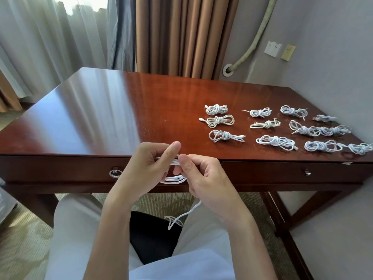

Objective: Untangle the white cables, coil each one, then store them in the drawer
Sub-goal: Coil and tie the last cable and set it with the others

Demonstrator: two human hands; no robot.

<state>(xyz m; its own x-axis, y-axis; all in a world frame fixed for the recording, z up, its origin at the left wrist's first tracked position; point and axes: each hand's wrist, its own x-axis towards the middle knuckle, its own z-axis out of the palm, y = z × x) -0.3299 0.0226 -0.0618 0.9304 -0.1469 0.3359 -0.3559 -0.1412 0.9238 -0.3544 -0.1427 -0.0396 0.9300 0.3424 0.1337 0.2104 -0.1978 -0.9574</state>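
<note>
Your hands meet just in front of the desk's (121,110) near edge, above your lap, with the drawer fronts right behind them: one drawer (80,168) with a ring pull (115,173) sits to the left of your left hand (148,168), the other (282,172) with a small knob (306,172) to the right of your right hand (203,178). Beyond your left hand the desktop is bare, glossy wood running to the curtains (181,33); beyond and to the right of your right hand lie the knotted white bundles (282,126), well apart from your fingers and reaching to the desk's right edge by the wall (333,47). Your left hand grips the loops of the cable (174,179), thumb pressed over them. Your right hand pinches the same cable just beside that thumb. The loops hang between both palms, and a loose tail drops below your right hand to the dark seat (153,235) between your legs.
</note>
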